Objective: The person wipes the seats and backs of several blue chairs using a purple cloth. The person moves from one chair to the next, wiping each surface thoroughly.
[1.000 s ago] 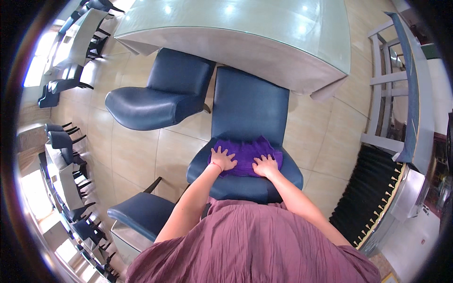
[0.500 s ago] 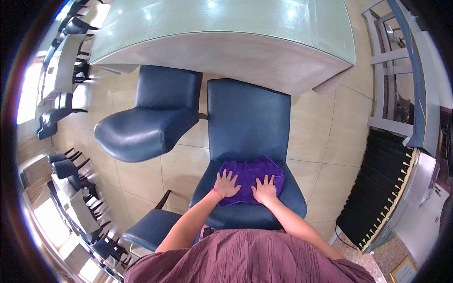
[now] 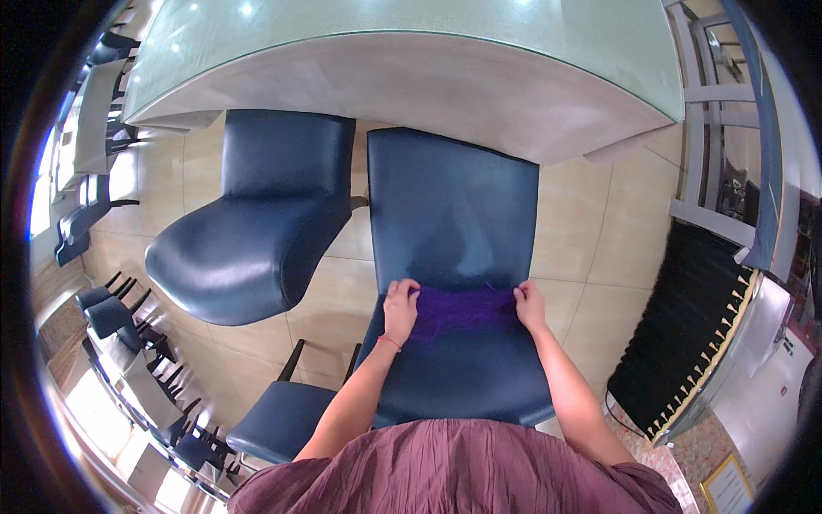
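A purple cloth [image 3: 462, 312] stretches between my two hands over the seat of a dark blue chair [image 3: 454, 210]. Its lower part is smeared by motion, and I cannot tell how much of it touches the seat. My left hand [image 3: 400, 310] pinches the cloth's left end, a thin red band at the wrist. At the right end, the fingers of my right hand [image 3: 529, 304] are closed on the cloth's upper corner. Both hands are near where the seat meets the backrest.
A glass-topped table [image 3: 402, 90] with a pale cloth stands beyond the chair. Another blue chair [image 3: 231, 248] is to the left, and a third blue seat [image 3: 281, 420] is at the lower left. A black pleated drape [image 3: 664, 330] hangs on the right. Several tables and chairs line the far left.
My hands lay flat with spread fingers on the cloth; now they grip its two ends, farther apart and farther up the seat. The cloth has been drawn out between them.
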Demonstrator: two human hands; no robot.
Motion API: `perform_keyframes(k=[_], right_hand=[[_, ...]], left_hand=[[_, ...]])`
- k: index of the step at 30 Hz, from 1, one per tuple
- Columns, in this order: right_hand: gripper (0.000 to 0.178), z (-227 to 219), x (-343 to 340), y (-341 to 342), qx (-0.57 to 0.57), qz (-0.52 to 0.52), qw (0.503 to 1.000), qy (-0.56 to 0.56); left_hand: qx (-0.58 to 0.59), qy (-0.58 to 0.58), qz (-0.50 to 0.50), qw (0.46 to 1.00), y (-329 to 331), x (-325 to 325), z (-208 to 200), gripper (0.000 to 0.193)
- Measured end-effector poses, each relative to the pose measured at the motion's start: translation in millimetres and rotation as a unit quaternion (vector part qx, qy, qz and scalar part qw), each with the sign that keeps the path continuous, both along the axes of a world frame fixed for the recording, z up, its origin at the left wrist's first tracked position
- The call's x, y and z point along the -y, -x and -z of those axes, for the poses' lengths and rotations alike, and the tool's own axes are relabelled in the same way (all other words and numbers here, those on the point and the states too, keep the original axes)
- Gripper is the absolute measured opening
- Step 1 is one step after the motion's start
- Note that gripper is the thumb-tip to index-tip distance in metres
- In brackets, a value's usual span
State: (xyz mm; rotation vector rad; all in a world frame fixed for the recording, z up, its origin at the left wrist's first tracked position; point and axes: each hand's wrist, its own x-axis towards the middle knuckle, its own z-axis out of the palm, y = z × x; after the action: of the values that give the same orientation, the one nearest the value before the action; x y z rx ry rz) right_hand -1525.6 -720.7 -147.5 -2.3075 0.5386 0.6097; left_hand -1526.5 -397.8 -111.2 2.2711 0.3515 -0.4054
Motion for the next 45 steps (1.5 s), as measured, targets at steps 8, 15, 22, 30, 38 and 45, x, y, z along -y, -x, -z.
perform_keyframes(k=[8, 15, 22, 30, 38, 45], right_hand=[[0.014, -58, -15, -70, 0.118, 0.19, 0.953, -0.202], [0.032, -5, 5, -45, -0.002, 0.016, 1.0, -0.024], [0.067, 5, -59, -63, 0.16, -0.234, 0.955, 0.092], [0.063, 77, -98, -114, 0.171, -0.303, 0.931, 0.108], [0.03, 117, -48, -322, 0.241, -0.254, 0.928, 0.123], [0.033, 125, -3, -335, 0.333, -0.174, 0.908, 0.187]], left_hand=[[0.106, 0.044, -0.106, 0.988, -78, -28, -42, 0.018], [-0.008, -0.09, -0.009, 0.996, -39, -30, 6, 0.038], [0.032, -0.217, 0.268, 0.938, -55, 4, 41, 0.055], [0.067, -0.235, 0.304, 0.921, -113, 11, 105, 0.058], [0.143, -0.264, 0.266, 0.916, -311, 55, 133, 0.052], [0.22, -0.244, 0.276, 0.903, -336, 122, 142, 0.054]])
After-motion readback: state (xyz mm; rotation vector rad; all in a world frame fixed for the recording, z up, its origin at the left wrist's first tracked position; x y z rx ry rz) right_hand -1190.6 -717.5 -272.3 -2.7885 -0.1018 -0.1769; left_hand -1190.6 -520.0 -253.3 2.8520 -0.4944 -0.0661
